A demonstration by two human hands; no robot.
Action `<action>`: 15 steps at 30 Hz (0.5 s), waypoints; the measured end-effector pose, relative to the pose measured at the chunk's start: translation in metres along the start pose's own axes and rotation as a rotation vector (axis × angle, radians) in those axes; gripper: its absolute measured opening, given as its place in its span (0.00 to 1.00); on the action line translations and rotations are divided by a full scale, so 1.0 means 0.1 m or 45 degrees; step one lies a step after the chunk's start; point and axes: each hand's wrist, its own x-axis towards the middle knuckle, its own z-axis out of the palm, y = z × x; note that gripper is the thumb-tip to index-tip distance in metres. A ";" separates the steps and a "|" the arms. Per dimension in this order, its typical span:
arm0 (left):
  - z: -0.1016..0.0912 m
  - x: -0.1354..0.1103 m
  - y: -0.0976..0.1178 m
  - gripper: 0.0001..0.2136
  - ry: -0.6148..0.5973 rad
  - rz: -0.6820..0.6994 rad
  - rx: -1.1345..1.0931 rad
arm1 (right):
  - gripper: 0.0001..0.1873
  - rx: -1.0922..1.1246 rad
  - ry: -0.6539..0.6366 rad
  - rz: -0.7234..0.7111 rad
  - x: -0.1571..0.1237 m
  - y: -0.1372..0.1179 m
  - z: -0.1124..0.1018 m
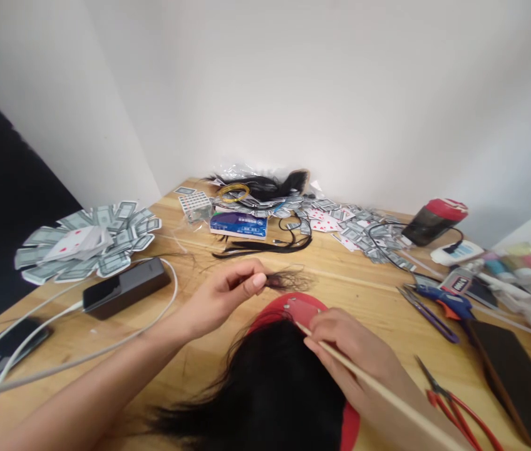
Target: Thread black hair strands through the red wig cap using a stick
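My left hand [235, 291] is closed in a pinch on a thin lock of black hair [288, 280], whose loose ends fan out to the right of the fingertips. Between the fingers of my right hand [347, 351] is a slim pale wooden stick [378, 385], its tip touching the far edge of the hair on a red rounded form [310, 300]. Long black hair [275, 388] covers most of that form and spills toward the lower left. A small translucent patch lies on the red surface near the stick's tip. What sits under the hair is hidden.
Red-handled scissors [453, 401], a blue glue gun [444, 300] and a dark block [514, 376] lie at right. Playing cards [87, 241], a black box [127, 288] and white cables [174, 288] are at left. A blue packet [238, 225] and more hair [265, 186] lie behind.
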 end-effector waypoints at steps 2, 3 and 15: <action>-0.01 -0.02 0.05 0.13 0.094 0.115 0.128 | 0.09 -0.105 -0.055 -0.129 -0.02 -0.01 -0.06; -0.01 -0.03 0.07 0.11 0.151 0.158 0.183 | 0.10 -0.135 -0.070 -0.153 -0.03 -0.02 -0.08; 0.29 -0.10 0.07 0.13 -0.078 -0.337 0.947 | 0.07 -0.006 0.107 0.141 0.02 -0.08 0.02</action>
